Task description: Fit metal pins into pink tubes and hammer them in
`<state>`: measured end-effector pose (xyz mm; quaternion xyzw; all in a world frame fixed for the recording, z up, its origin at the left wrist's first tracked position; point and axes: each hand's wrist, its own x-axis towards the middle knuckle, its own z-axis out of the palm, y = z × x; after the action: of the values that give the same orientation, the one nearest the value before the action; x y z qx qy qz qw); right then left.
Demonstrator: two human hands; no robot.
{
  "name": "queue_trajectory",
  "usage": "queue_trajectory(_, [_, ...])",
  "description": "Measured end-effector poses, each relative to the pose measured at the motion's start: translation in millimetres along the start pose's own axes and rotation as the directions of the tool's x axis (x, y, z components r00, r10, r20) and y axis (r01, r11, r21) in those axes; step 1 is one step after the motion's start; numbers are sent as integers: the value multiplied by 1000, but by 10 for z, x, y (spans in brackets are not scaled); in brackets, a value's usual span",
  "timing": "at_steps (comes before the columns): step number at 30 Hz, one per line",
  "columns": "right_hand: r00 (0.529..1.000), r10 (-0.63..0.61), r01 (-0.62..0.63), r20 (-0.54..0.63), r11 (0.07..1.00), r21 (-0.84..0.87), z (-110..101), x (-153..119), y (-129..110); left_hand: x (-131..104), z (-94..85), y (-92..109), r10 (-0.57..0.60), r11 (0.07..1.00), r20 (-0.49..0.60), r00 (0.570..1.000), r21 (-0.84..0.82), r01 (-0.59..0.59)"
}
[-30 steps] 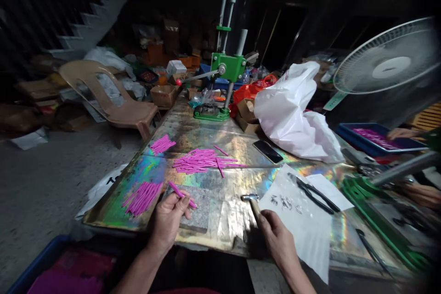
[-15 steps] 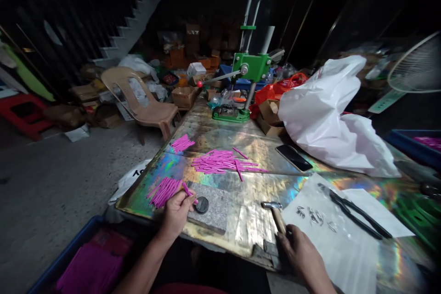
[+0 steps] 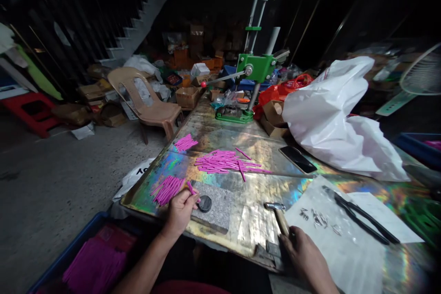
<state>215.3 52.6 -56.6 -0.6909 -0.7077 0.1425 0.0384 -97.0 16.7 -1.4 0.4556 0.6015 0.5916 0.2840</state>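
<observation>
Pinched in the fingers of my left hand (image 3: 182, 209) is a thin pink stick (image 3: 190, 188), at the left side of a grey stone block (image 3: 218, 209). A dark round disc (image 3: 205, 203) lies on the block, right beside those fingertips. My right hand (image 3: 303, 250) is closed round the wooden handle of a hammer (image 3: 282, 224); its metal head points away from me over the table. Left of the block is a pile of pink sticks (image 3: 167, 189). A larger pile (image 3: 220, 161) lies behind the block, with a smaller bundle (image 3: 186, 142) farther back.
Small metal pieces (image 3: 319, 218) and black-handled pliers (image 3: 361, 216) rest on white sheets at right. Behind them are a phone (image 3: 298, 160) and a big white bag (image 3: 324, 110). A green press (image 3: 255, 69) stands at the table's far end. A blue bin (image 3: 69, 250) sits lower left.
The whole view has shifted slightly, so things appear a little farther right. Both hands keep their holds on the stick and the hammer.
</observation>
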Motion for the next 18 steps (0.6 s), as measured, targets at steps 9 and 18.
queue_trajectory(9, [1000, 3, -3, 26, 1000, -8, -41, 0, -39, -10, 10, 26, 31, 997, 9, 999, 66, -32])
queue_trajectory(18, [987, 60, -135, 149, 810, 571, -349, 12, -85, 6, 7, 74, 248, 897, 217, 944, 317, -308])
